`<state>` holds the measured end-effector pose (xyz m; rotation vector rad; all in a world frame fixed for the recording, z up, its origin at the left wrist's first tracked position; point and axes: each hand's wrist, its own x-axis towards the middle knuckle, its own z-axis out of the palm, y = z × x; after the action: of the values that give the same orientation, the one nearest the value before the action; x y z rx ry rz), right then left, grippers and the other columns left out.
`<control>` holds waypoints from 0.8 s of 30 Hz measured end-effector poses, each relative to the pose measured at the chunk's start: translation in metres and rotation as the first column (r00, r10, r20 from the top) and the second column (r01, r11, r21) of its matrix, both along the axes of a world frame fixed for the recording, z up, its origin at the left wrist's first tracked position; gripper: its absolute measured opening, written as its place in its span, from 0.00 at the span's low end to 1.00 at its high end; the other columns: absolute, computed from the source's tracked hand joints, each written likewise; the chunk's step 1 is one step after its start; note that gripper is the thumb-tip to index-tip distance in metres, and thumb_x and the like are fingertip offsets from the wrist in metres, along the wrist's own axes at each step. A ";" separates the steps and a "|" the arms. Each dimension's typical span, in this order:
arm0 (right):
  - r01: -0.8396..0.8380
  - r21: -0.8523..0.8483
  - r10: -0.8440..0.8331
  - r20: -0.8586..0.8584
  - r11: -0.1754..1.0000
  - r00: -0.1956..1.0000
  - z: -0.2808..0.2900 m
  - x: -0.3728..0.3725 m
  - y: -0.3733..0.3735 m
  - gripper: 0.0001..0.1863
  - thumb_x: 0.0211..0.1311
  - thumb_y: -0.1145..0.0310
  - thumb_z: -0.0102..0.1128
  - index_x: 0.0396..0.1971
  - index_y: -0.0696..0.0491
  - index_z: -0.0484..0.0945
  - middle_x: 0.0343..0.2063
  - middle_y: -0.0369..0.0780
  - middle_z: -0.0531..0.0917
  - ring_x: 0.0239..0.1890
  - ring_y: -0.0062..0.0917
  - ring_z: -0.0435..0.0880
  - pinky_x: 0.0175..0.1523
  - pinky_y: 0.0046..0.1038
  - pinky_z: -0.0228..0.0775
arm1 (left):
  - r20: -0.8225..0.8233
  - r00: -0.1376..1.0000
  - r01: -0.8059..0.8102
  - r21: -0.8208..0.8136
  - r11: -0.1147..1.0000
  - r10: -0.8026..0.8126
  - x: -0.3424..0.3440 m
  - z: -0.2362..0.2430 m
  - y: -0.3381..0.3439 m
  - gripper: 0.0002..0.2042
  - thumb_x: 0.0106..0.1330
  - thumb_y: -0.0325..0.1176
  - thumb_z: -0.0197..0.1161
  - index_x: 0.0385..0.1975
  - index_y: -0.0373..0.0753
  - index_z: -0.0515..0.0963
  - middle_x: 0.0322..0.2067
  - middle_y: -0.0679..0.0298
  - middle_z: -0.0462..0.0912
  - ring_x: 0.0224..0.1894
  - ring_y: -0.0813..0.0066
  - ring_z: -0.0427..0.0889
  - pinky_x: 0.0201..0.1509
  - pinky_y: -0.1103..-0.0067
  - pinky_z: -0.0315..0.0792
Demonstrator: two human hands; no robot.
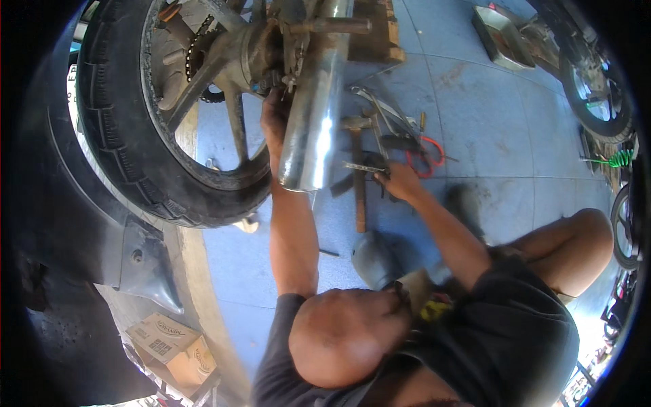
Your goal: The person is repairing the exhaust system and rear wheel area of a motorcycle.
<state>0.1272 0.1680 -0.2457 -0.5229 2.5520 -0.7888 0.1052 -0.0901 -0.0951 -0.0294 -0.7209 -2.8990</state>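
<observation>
My left hand [274,117] reaches up behind the silver exhaust muffler [308,129] to the hub of a motorcycle's rear wheel [173,193]. Its fingers are closed at the small metal fittings by the axle [272,83]; the muffler partly hides what they grip. Low over the floor, my right hand [399,182] is closed on the end of a silver wrench [363,167]. Just left of that hand lies a hammer [359,183] with a wooden handle, under the wrench. Red-handled pliers [434,152] and other tools lie beyond it.
A wooden block [376,34] stands beyond the muffler. A metal tray [503,37] sits on the tiled floor at far right, near another motorcycle's wheel [597,95]. A cardboard box [173,353] is at lower left. My bent knees are close below the tools.
</observation>
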 end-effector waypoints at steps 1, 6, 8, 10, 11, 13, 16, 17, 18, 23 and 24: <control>0.004 0.007 -0.004 0.003 1.000 1.000 -0.003 0.000 0.002 0.20 0.59 0.55 0.61 0.41 0.57 0.78 0.34 0.53 0.82 0.41 0.49 0.81 0.46 0.47 0.73 | 0.014 0.998 -0.065 -0.080 0.995 0.066 0.002 0.003 0.005 0.24 0.68 0.47 0.49 0.54 0.34 0.70 0.46 0.51 0.79 0.42 0.60 0.83 0.48 0.68 0.78; -0.045 0.030 0.047 -0.050 0.999 0.998 -0.001 0.006 0.004 0.19 0.59 0.55 0.60 0.41 0.57 0.75 0.33 0.52 0.82 0.41 0.50 0.81 0.45 0.47 0.73 | 0.193 0.971 -0.108 -0.182 0.977 0.143 -0.002 0.002 0.002 0.23 0.69 0.46 0.45 0.54 0.34 0.70 0.45 0.51 0.79 0.45 0.59 0.81 0.48 0.68 0.77; -0.041 0.019 0.042 -0.067 0.999 0.997 -0.005 0.005 0.009 0.20 0.59 0.55 0.61 0.40 0.57 0.75 0.33 0.53 0.82 0.40 0.49 0.81 0.44 0.47 0.73 | 0.105 0.991 -0.082 -0.053 0.995 0.088 -0.004 0.009 0.007 0.23 0.69 0.46 0.45 0.54 0.34 0.70 0.46 0.51 0.79 0.45 0.59 0.81 0.49 0.67 0.76; -0.052 0.006 0.052 -0.080 0.999 0.995 0.003 0.003 0.007 0.20 0.58 0.56 0.61 0.40 0.58 0.75 0.33 0.54 0.82 0.40 0.49 0.81 0.44 0.47 0.73 | 0.015 0.998 -0.060 0.073 0.996 0.059 0.001 0.009 0.010 0.23 0.69 0.46 0.46 0.55 0.34 0.69 0.46 0.51 0.79 0.46 0.59 0.81 0.50 0.67 0.76; 0.033 0.112 -0.029 -0.045 0.993 0.999 0.014 0.001 0.003 0.20 0.57 0.56 0.62 0.41 0.57 0.75 0.33 0.53 0.82 0.40 0.48 0.81 0.43 0.46 0.74 | 0.079 0.995 -0.062 0.001 0.998 0.062 0.005 0.006 0.009 0.23 0.69 0.45 0.46 0.55 0.34 0.69 0.47 0.51 0.79 0.46 0.58 0.80 0.50 0.67 0.76; 0.092 0.204 -0.087 -0.032 0.975 0.996 0.024 -0.006 -0.007 0.21 0.56 0.57 0.63 0.42 0.57 0.75 0.34 0.53 0.81 0.41 0.47 0.81 0.43 0.45 0.74 | 0.045 0.999 -0.002 -0.030 1.000 0.004 0.008 -0.002 -0.007 0.21 0.69 0.42 0.48 0.56 0.35 0.69 0.49 0.51 0.77 0.47 0.56 0.80 0.52 0.67 0.75; 0.150 0.092 -0.088 -0.480 0.984 0.873 0.027 -0.023 -0.003 0.21 0.53 0.60 0.64 0.43 0.56 0.75 0.38 0.50 0.79 0.44 0.44 0.79 0.47 0.45 0.72 | 0.047 0.986 -0.154 -0.089 0.984 0.159 0.000 -0.005 -0.002 0.21 0.68 0.40 0.51 0.56 0.36 0.69 0.50 0.52 0.77 0.50 0.58 0.78 0.55 0.68 0.73; 0.117 0.145 -0.021 -0.539 0.982 0.842 0.033 -0.030 -0.001 0.21 0.52 0.61 0.64 0.44 0.55 0.74 0.40 0.49 0.77 0.45 0.44 0.78 0.50 0.45 0.70 | 0.069 0.990 -0.120 -0.097 0.988 0.126 -0.005 -0.009 -0.007 0.20 0.68 0.40 0.52 0.56 0.36 0.70 0.49 0.52 0.78 0.50 0.59 0.77 0.56 0.68 0.72; 0.096 0.224 0.054 -0.581 0.970 0.812 0.033 -0.037 0.003 0.22 0.51 0.61 0.64 0.44 0.55 0.74 0.42 0.48 0.75 0.47 0.43 0.76 0.52 0.46 0.67 | 0.058 0.996 -0.064 0.018 0.998 0.063 -0.007 -0.002 -0.001 0.20 0.68 0.42 0.52 0.54 0.36 0.71 0.47 0.53 0.79 0.48 0.59 0.79 0.53 0.68 0.73; -0.044 0.356 0.207 -0.436 0.933 0.876 -0.002 -0.064 0.011 0.23 0.48 0.64 0.67 0.44 0.56 0.73 0.44 0.49 0.74 0.49 0.45 0.76 0.54 0.47 0.66 | 0.041 0.999 0.018 0.082 0.996 -0.021 -0.008 -0.013 -0.002 0.23 0.69 0.46 0.47 0.54 0.34 0.70 0.47 0.52 0.79 0.43 0.60 0.82 0.49 0.67 0.76; -0.088 0.309 0.216 -0.409 0.947 0.887 0.005 -0.064 0.011 0.24 0.46 0.66 0.68 0.45 0.56 0.72 0.43 0.49 0.75 0.47 0.46 0.77 0.52 0.46 0.68 | 0.049 0.999 0.009 0.087 0.996 -0.013 -0.008 -0.014 -0.005 0.23 0.69 0.46 0.48 0.54 0.34 0.70 0.46 0.52 0.80 0.42 0.59 0.83 0.47 0.67 0.77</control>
<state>0.0636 0.1790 -0.2404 -0.8775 2.9152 -0.2539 0.0975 -0.0947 -0.1089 0.0485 -0.6037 -2.9478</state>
